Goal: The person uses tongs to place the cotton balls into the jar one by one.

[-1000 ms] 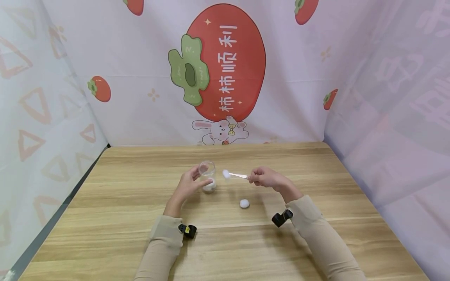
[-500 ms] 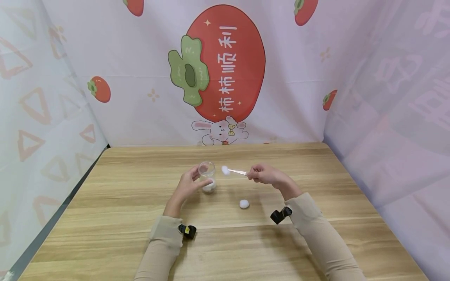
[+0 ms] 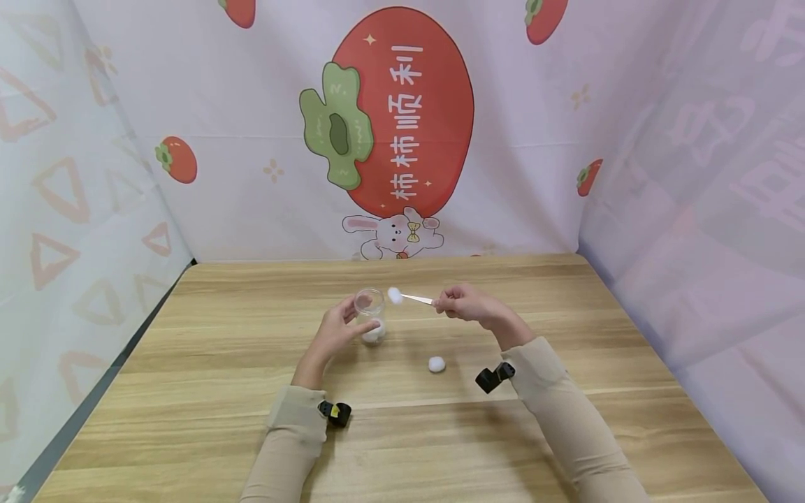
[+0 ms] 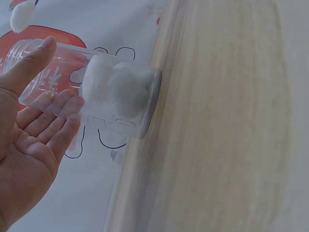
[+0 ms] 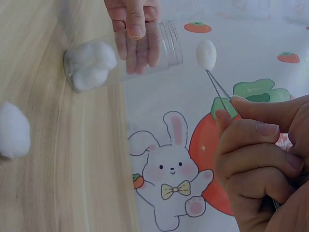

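My left hand (image 3: 336,330) holds a clear, lidless jar (image 5: 166,53) upright on the table, thumb on one side and fingers on the other. Several white cotton balls (image 4: 116,87) lie in its lower part. With thumb and fingers, my right hand (image 3: 468,304) pinches a pair of thin metal tweezers (image 3: 418,300). A cotton ball (image 5: 206,54) is caught at the tweezer tips, in the air just to the right of the jar's mouth and apart from it. Another cotton ball (image 3: 437,364) rests on the table between the two arms.
The wood-grain table (image 3: 402,447) spreads around both hands. Behind it hangs a white cloth (image 3: 251,202) printed with a large persimmon and a rabbit. More cloth closes off the left and right sides.
My right hand has moved left and away from me, bringing the tweezers and their cotton ball up beside the jar's mouth. The left hand and jar have stayed put.
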A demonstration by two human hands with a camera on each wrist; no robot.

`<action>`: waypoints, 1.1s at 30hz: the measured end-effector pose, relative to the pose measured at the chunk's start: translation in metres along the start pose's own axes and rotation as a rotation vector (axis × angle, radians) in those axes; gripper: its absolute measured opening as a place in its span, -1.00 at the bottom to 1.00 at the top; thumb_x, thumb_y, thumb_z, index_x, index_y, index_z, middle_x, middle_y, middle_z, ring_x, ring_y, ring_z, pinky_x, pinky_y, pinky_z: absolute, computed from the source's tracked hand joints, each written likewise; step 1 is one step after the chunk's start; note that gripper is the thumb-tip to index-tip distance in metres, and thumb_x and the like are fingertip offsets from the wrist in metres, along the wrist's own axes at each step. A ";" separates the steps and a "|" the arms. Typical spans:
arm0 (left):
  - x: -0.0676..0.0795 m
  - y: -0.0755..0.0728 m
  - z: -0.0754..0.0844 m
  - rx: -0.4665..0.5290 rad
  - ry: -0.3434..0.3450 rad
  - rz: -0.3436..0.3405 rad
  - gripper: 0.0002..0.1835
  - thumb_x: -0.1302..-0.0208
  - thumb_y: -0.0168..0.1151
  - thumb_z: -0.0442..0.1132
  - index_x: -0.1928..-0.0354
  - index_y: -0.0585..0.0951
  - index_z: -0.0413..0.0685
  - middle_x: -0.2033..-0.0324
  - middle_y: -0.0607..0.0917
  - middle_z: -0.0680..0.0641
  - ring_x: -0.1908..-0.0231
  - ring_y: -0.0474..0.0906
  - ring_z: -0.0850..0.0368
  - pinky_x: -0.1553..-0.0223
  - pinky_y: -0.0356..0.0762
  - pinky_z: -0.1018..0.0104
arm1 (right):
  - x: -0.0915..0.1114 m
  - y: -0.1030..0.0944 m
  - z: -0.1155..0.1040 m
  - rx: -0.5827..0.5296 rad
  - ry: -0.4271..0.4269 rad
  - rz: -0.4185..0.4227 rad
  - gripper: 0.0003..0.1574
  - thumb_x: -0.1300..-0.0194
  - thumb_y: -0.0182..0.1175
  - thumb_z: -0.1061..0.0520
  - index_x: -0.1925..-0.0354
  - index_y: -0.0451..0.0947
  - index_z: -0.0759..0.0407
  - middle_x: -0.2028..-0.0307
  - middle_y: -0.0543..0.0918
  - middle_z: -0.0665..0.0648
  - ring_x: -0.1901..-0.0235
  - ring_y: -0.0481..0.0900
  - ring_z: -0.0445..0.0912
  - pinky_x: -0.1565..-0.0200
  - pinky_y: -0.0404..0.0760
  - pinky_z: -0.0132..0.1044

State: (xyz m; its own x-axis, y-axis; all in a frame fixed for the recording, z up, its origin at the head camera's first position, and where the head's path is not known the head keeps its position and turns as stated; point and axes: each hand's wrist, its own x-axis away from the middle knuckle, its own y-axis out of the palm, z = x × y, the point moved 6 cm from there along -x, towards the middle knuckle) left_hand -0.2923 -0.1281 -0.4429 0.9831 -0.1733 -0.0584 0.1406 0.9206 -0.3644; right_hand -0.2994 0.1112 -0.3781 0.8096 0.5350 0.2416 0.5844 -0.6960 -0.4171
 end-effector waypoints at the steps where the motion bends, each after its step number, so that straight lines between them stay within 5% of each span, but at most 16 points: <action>1: 0.000 0.000 0.000 0.004 0.000 0.000 -0.23 -0.10 0.43 -0.17 -0.34 0.35 -0.18 -0.32 0.46 -0.25 -0.36 0.37 -0.15 -0.44 0.34 0.08 | 0.000 0.000 -0.002 0.002 -0.006 0.001 -0.68 -0.44 -0.01 0.20 0.52 0.34 0.16 0.69 0.19 -0.09 0.67 0.07 -0.26 0.59 0.06 -0.48; 29: -0.001 0.000 0.000 0.022 -0.002 -0.004 -0.22 -0.09 0.44 -0.20 -0.36 0.34 -0.16 -0.32 0.46 -0.24 -0.36 0.37 -0.13 -0.45 0.32 0.09 | -0.015 0.007 -0.012 -0.017 -0.010 0.006 -0.65 -0.42 0.02 0.18 0.55 0.33 0.14 0.69 0.20 -0.07 0.67 0.06 -0.23 0.58 0.05 -0.47; 33: -0.001 0.000 0.001 0.034 -0.010 -0.003 -0.22 -0.09 0.44 -0.22 -0.36 0.34 -0.17 -0.31 0.47 -0.24 -0.36 0.37 -0.13 -0.46 0.31 0.10 | -0.015 0.010 -0.015 -0.031 -0.059 -0.025 -0.62 -0.43 0.02 0.14 0.58 0.31 0.09 0.70 0.20 -0.11 0.68 0.06 -0.26 0.60 0.04 -0.47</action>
State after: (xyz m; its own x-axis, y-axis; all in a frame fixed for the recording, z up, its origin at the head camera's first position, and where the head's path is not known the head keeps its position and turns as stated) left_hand -0.2929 -0.1278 -0.4422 0.9838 -0.1725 -0.0480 0.1470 0.9314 -0.3331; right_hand -0.3055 0.0890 -0.3729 0.7908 0.5789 0.1990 0.6063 -0.6961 -0.3844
